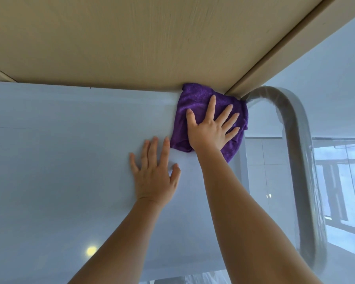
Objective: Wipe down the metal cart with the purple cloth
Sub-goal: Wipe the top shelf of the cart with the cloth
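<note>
Head view looked down on the cart [70,160], a smooth, pale, glossy metal top that threw back a spot of light near the lower left. The cloth [195,99] lay bunched at the cart's far right corner, touching the wooden panel [131,37] behind it and just beside the curved handle [295,140]. The right hand [211,130] pressed flat on the cloth, fingers straight and spread, so its grip was fully open and pinned the fabric by pressure rather than clasping it. The left hand [155,177] rested flat on the bare metal just beside the cloth, also open, holding nothing, probably as a brace.

The cloth looked like soft, plush microfibre: light and limp, likely to fold and ride up under the palm rather than keep its shape. It would probably glide easily on such slick metal, so a broad flat palm over its middle seemed the best hold, with fingertips spread toward the edges to stop it rolling. The corner against the panel and the handle's rounded tube would likely need the cloth wrapped or pinched instead.
</note>
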`<state>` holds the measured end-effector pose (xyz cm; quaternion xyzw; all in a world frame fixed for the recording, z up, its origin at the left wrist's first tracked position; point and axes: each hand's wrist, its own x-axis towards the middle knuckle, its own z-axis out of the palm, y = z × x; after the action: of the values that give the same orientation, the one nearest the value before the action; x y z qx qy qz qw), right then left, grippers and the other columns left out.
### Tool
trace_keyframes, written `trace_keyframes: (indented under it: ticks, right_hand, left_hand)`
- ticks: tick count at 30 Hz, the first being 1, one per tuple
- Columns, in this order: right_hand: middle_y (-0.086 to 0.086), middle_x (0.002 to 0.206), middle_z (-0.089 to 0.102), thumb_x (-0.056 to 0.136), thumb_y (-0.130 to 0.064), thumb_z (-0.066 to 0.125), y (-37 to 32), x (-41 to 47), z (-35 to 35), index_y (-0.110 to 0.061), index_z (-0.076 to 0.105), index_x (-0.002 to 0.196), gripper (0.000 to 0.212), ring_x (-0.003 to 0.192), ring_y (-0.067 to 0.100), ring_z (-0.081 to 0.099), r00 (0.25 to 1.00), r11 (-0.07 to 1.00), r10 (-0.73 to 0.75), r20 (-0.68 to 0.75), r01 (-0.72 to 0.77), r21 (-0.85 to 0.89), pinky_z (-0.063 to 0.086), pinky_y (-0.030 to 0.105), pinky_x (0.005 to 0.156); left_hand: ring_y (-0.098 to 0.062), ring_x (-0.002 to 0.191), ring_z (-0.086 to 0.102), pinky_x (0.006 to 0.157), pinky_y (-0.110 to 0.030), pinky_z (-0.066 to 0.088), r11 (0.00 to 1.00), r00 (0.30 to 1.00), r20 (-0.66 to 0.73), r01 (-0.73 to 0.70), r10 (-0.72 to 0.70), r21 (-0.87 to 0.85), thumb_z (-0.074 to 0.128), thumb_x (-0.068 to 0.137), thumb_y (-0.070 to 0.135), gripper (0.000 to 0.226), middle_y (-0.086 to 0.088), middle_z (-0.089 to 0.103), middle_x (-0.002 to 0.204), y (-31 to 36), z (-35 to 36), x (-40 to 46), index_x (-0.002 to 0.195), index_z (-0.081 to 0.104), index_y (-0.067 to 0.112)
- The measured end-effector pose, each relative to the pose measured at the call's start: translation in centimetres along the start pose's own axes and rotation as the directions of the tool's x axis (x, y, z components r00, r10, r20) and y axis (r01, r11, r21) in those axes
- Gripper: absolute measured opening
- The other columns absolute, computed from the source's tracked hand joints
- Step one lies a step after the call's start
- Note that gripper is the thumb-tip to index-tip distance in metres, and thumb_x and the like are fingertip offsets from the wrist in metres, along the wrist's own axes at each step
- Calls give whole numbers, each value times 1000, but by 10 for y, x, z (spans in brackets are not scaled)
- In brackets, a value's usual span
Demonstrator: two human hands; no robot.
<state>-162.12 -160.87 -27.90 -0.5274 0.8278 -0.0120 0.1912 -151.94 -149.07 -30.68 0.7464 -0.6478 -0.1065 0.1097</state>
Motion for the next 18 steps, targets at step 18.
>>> trace_keyframes:
  ticks: [18]
  right_hand:
    - [5,127,50,81,-61,55,48,29,-38,-11,38,126,69,121,28,44,985,934,101,-143,-45,354,32,49,103]
  left_hand:
    - [-27,130,31,100,-66,24,999,999,-47,-7,4,-52,40,80,36,62,-17,47,137,4,-2,-1,136,34,11]
